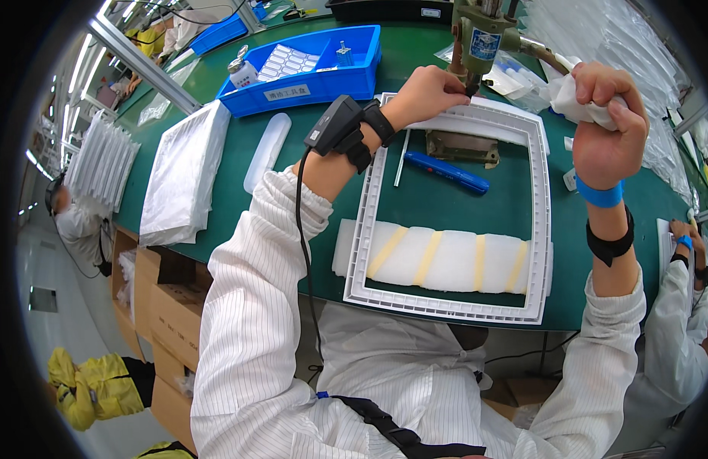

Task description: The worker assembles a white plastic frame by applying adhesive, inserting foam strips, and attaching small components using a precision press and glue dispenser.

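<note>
A white rectangular plastic frame (543,229) lies on the green bench, its far side beneath a green hand press (488,46). My left hand (429,93) is over that far side, fingers pinched together right beside the press's tip. Whatever it pinches, if anything, is too small or hidden to make out. My right hand (610,126) is raised and wrapped round the press lever (582,103), whose end is covered in white cloth. The near part of the frame lies over a white foam pad (446,260) with several yellow tape strips.
Through the frame's opening show a blue pen-shaped tool (447,172), a thin white rod (401,158) and a metal block (461,147). Left stand a blue bin (300,92), a clear plastic case (267,151) and wrapped white panels (184,176). Plastic bags lie right; a co-worker's arm (679,306) shows there.
</note>
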Demonstrator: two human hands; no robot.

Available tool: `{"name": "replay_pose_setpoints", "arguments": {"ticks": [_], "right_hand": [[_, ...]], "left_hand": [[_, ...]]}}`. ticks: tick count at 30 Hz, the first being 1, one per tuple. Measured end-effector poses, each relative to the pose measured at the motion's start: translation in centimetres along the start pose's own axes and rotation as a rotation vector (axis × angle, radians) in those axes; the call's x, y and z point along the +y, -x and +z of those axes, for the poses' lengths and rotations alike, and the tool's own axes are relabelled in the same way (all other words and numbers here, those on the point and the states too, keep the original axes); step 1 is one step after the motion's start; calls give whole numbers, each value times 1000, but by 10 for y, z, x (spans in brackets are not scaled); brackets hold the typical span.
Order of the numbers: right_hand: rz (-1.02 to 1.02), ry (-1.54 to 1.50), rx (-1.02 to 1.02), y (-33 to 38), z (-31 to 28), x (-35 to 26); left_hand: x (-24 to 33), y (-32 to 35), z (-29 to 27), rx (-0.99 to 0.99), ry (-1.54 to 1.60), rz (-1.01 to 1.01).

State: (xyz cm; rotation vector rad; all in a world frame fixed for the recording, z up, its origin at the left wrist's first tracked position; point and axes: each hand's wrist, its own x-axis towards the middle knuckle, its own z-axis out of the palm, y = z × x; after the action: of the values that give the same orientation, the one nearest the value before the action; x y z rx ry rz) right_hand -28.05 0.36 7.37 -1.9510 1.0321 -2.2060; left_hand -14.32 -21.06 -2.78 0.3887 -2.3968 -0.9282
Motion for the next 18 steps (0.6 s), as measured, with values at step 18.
{"name": "replay_pose_setpoints", "arguments": {"ticks": [18], "right_hand": [[-64, 241, -274, 52, -6, 2]], "left_hand": [[-1, 2, -1, -39, -73, -1]]}}
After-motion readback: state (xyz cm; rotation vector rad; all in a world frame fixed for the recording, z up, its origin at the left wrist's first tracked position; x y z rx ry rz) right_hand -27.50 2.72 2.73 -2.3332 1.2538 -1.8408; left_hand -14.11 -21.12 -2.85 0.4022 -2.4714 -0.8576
